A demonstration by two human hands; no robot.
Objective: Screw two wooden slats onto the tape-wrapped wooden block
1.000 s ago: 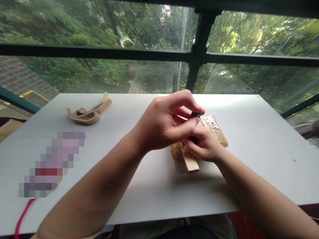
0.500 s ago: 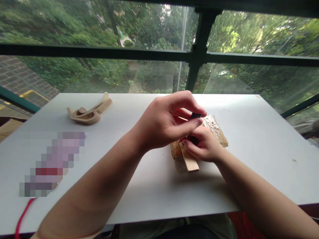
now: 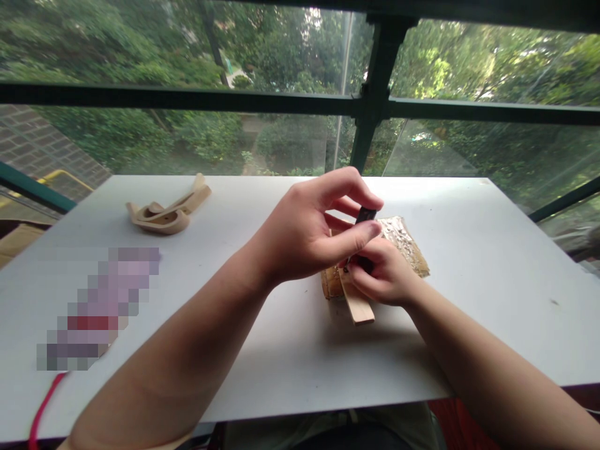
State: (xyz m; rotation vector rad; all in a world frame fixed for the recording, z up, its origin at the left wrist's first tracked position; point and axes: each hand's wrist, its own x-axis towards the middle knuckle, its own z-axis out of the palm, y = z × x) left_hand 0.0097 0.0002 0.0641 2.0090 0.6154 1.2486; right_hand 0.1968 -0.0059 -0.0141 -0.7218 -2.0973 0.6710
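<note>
A white surface (image 3: pixel 262 369) stands before a window with a dark green frame (image 3: pixel 206 98); trees fill the glass, and a brick wall (image 3: pixel 56 140) shows at the far left. On its left side lie curved pale wooden pieces (image 3: pixel 173 222), a pixelated object (image 3: pixel 105 300) that cannot be made out, and a red cord (image 3: pixel 40 403).

A small black tool (image 3: pixel 366 215) is between the thumb and forefinger of the left hand (image 3: pixel 314 228) — clamped there, just above the right hand (image 3: pixel 387 272). Below, a flat wooden strip (image 3: pixel 360 309) lies over a brown slab with a flaky, whitish top (image 3: pixel 405 247), its near end jutting past the slab's edge.

The left arm reaches in from the lower left, wrist bent, fingers arched. The right comes from the lower right, its fingers curled tight on a dark piece (image 3: pixel 366 264) — whether part of the same tool, I cannot tell.
</note>
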